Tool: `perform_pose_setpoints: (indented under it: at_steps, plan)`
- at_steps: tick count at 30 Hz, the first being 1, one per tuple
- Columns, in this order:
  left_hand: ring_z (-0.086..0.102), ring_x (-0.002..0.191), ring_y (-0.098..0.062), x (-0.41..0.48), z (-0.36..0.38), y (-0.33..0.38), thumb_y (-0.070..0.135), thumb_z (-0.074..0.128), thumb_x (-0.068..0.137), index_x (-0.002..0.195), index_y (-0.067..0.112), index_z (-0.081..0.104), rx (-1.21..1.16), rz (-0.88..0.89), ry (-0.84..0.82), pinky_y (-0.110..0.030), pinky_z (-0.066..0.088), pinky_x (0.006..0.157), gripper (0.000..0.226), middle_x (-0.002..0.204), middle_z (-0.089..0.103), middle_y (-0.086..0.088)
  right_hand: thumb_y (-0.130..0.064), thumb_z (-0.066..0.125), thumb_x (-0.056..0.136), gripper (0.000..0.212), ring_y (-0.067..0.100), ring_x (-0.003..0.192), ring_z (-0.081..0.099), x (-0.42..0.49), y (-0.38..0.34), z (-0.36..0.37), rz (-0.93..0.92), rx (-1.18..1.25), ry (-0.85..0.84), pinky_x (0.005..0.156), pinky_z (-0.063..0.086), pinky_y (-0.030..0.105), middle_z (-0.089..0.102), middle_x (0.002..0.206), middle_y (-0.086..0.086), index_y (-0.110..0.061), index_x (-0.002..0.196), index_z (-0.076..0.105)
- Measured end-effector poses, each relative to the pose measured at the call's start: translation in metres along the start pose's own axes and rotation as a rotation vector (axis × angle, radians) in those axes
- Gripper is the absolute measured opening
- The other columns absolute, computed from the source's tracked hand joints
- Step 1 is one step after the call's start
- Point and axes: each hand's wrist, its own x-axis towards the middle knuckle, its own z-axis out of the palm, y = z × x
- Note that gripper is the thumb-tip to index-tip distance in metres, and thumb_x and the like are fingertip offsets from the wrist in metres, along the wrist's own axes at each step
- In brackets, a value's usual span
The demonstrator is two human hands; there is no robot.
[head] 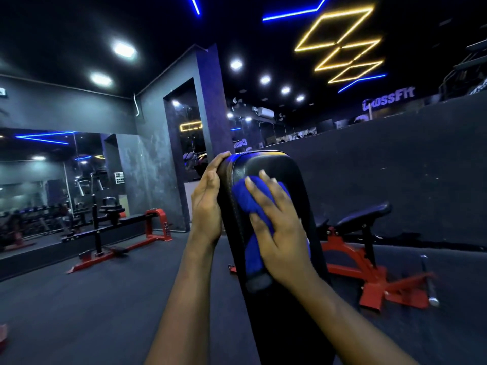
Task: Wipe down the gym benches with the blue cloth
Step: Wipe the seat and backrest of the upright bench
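A black padded bench back (274, 167) rises upright in front of me, its rounded top at mid frame. The blue cloth (245, 201) lies bunched on the pad's face. My right hand (279, 227) presses flat on the cloth with spread fingers. My left hand (207, 204) rests with straight fingers along the pad's left edge, fingertips reaching the top corner. The lower part of the pad is dark and partly hidden by my forearms.
A second black bench on a red frame (363, 262) stands close behind on the right. Another red-and-black machine (118, 233) sits at left near a mirrored wall (39, 180). A dark pillar (208, 106) rises behind the pad. Dark rubber floor (92, 299) spreads to the left.
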Motion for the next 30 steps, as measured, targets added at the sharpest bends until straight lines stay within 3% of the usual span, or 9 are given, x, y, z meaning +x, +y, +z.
perform_pose_setpoints:
  at_steps: [5,7,10,17,20,23,28,30]
  plan:
    - [0.053,0.13,-0.019,0.002,-0.005,0.0,0.015,0.03,0.107,0.137,0.003,0.05,-0.015,-0.028,-0.033,-0.028,0.043,0.104,0.038,0.136,0.059,-0.006,-0.028,0.049,0.097,0.046,0.01,0.145,0.028,0.052,-0.007,0.012,0.056,-0.002,0.056,0.114,0.035,0.043,0.031,0.158,-0.011,-0.033,0.142,0.049]
    - [0.056,0.126,-0.017,0.003,-0.006,0.003,0.012,0.028,0.107,0.134,0.004,0.051,-0.001,-0.041,-0.047,-0.026,0.044,0.101,0.037,0.131,0.063,-0.002,-0.019,0.052,0.097,0.046,0.012,0.147,0.026,0.034,-0.009,0.014,0.051,0.011,0.064,0.117,0.03,0.042,0.033,0.157,-0.011,-0.03,0.142,0.051]
    - [0.056,0.125,-0.021,0.003,-0.006,0.006,0.011,0.028,0.107,0.136,0.002,0.051,0.046,-0.046,-0.058,-0.029,0.045,0.102,0.038,0.133,0.061,-0.009,-0.005,0.056,0.096,0.05,0.016,0.149,0.021,-0.009,-0.01,0.009,0.031,0.015,0.057,0.12,0.024,0.036,0.033,0.157,-0.011,-0.027,0.141,0.052]
    - [0.054,0.127,-0.016,0.003,-0.006,0.011,0.017,0.031,0.108,0.135,0.006,0.055,0.174,-0.042,-0.042,-0.028,0.041,0.107,0.038,0.134,0.061,-0.003,0.002,0.062,0.09,0.067,0.019,0.149,0.023,-0.093,-0.009,-0.003,0.08,-0.025,-0.007,0.118,0.028,0.034,0.028,0.158,-0.016,-0.037,0.143,0.048]
    - [0.054,0.128,-0.015,0.002,-0.004,0.009,0.019,0.031,0.108,0.136,0.008,0.054,0.167,-0.038,-0.021,-0.026,0.042,0.105,0.038,0.135,0.06,-0.003,-0.006,0.057,0.092,0.058,0.017,0.148,0.023,-0.067,-0.009,-0.001,0.061,-0.009,0.036,0.119,0.026,0.032,0.028,0.159,-0.013,-0.036,0.142,0.049]
    - [0.055,0.125,-0.011,0.001,0.0,0.004,0.024,0.029,0.108,0.136,0.013,0.054,0.154,-0.036,0.015,-0.024,0.042,0.102,0.039,0.134,0.061,0.002,-0.011,0.05,0.093,0.053,0.014,0.147,0.027,-0.008,0.002,0.005,0.103,0.029,0.102,0.119,0.027,0.039,0.03,0.159,-0.006,-0.032,0.142,0.049]
    - [0.056,0.123,-0.03,-0.002,0.011,-0.004,0.044,0.038,0.101,0.13,0.027,0.057,0.131,-0.013,0.087,-0.056,0.04,0.108,0.039,0.129,0.063,-0.003,-0.036,0.043,0.093,0.049,0.016,0.143,0.033,0.067,0.034,0.006,0.291,0.05,0.164,0.112,0.036,0.045,0.032,0.158,-0.004,-0.035,0.142,0.049]
    - [0.058,0.12,-0.029,-0.003,0.016,-0.002,0.046,0.041,0.099,0.131,0.022,0.057,0.14,-0.002,0.126,-0.055,0.041,0.107,0.043,0.126,0.064,-0.001,-0.049,0.038,0.093,0.052,0.018,0.147,0.025,0.061,0.028,0.007,0.305,0.011,0.16,0.114,0.032,0.05,0.022,0.162,-0.006,-0.044,0.145,0.04]
